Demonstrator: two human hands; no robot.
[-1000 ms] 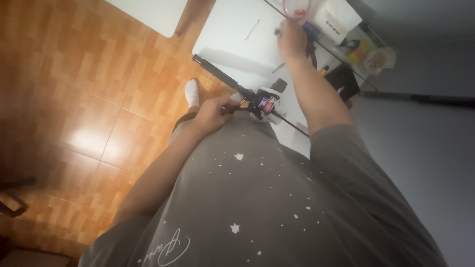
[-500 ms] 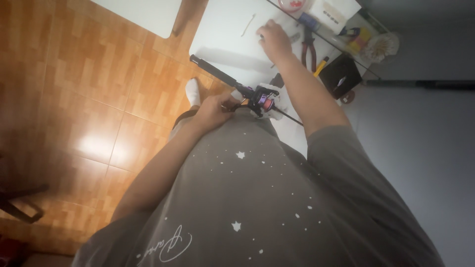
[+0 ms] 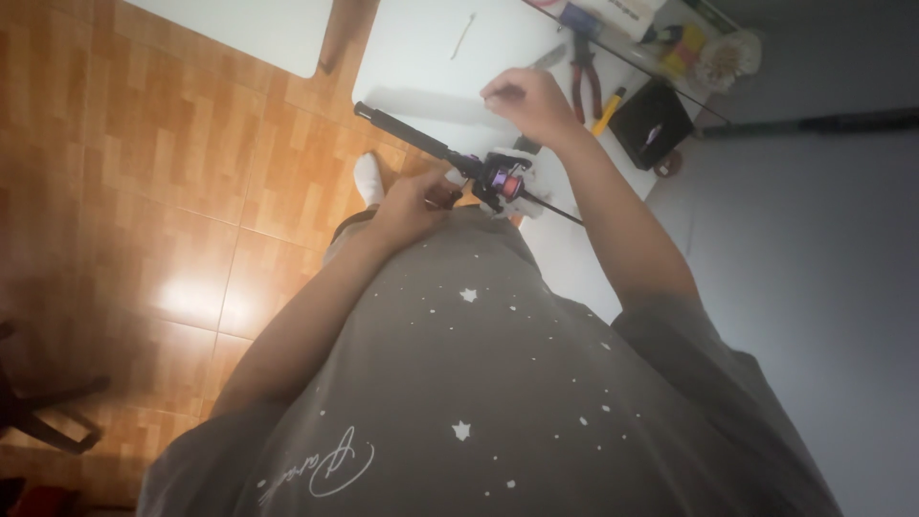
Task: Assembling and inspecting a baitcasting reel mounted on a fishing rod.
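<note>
My left hand (image 3: 414,203) grips a black fishing rod (image 3: 407,131) just behind its reel (image 3: 502,178), which is dark with purple parts. The rod handle sticks out to the upper left over the edge of a white table (image 3: 421,53). My right hand (image 3: 525,101) hovers above the reel with fingers pinched together; whatever it pinches is too thin to make out. My grey shirt fills the lower half of the view.
Red-handled pliers (image 3: 584,78), a yellow-handled tool (image 3: 607,111) and a black box (image 3: 653,123) lie on the table's right side. A second white table (image 3: 251,31) stands at the upper left. My white-socked foot (image 3: 369,179) rests on the wooden floor.
My right hand has drawn back from the far side of the table to just above the reel. My left hand has kept its hold on the rod.
</note>
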